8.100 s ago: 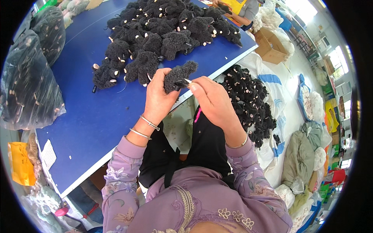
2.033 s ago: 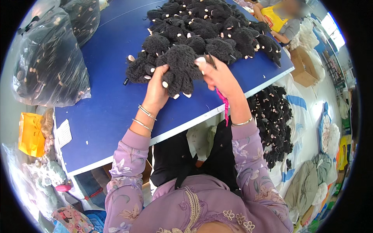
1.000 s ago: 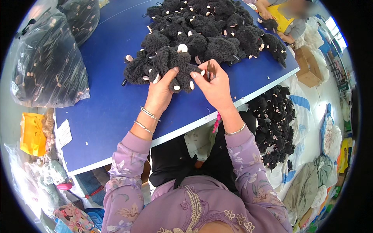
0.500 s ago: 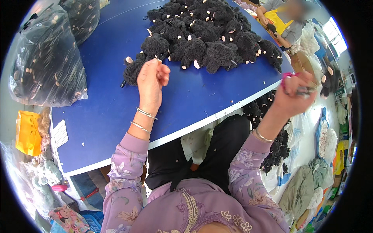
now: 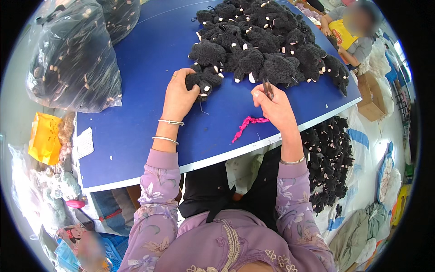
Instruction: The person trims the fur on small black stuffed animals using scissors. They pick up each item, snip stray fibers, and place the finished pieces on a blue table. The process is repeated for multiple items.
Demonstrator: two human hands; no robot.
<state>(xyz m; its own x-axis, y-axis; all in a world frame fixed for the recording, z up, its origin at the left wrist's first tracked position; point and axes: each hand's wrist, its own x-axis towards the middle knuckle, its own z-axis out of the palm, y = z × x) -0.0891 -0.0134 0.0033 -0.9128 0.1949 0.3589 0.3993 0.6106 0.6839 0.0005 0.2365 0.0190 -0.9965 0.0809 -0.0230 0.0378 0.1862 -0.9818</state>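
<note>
My left hand [image 5: 179,94] grips a small black plush toy [image 5: 204,81] lying on the blue table [image 5: 136,99], at the near edge of a pile of several black plush toys [image 5: 265,43]. My right hand [image 5: 274,106] holds small metal snips [image 5: 267,87], their tips pointing up toward the pile. A pink cord [image 5: 248,124] hangs from that hand and lies on the table. A thin dark thread trails from the gripped toy.
Two clear bags of black plush toys [image 5: 74,59] sit at the table's left. More black toys [image 5: 328,158] fill a sack on the floor to my right. Another person [image 5: 349,31] sits at the far right corner. A yellow packet [image 5: 44,138] lies at left.
My right hand, which had swung out to the right over the floor sack, has come back over the table with the snips. My left hand has taken hold of another black toy from the pile.
</note>
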